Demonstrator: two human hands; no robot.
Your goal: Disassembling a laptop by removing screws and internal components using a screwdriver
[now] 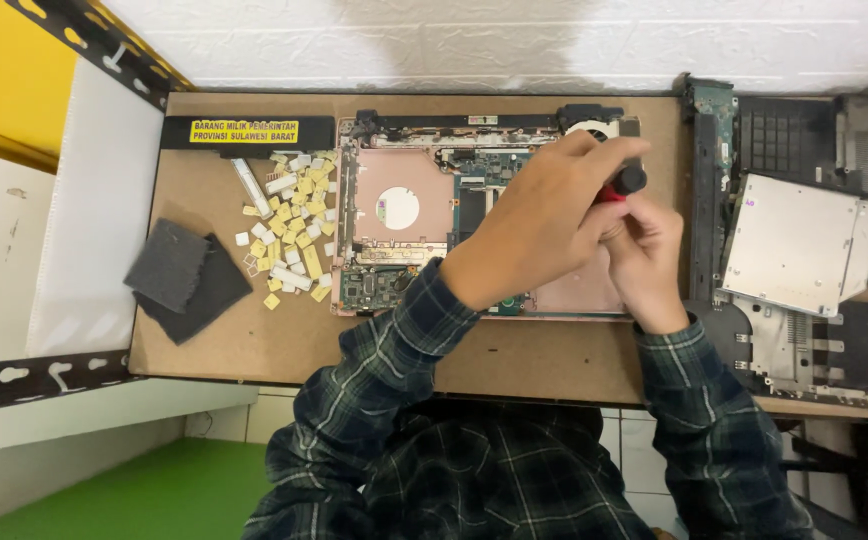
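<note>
Fingers of both the left hand (pixel 544 225) and right hand (pixel 649 260) are closed around a red-and-black screwdriver (pixel 622 184) over the laptop chassis (pixel 404 215), where a slipped tip could gouge the board or a freed screw be lost among the keycaps (pixel 289 225) left of it.

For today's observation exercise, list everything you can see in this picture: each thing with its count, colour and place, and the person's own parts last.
Board: one, brown, under all the parts.
Laptop mainboard in its frame: one, pink, green and grey, centre.
Small chips: a heap, too many to count, yellow and white, left of the mainboard.
Foam pads: two, dark grey, overlapping, left edge.
Long bar with a yellow label: one, black, top left.
Laptop bottom case: one, black, right.
Flat metal drive: one, silver, lying on the case.
Screwdriver: one, red and black handle, held over the mainboard.
Left hand: on the handle.
Right hand: on the handle.
Sleeves: dark green plaid.
</note>
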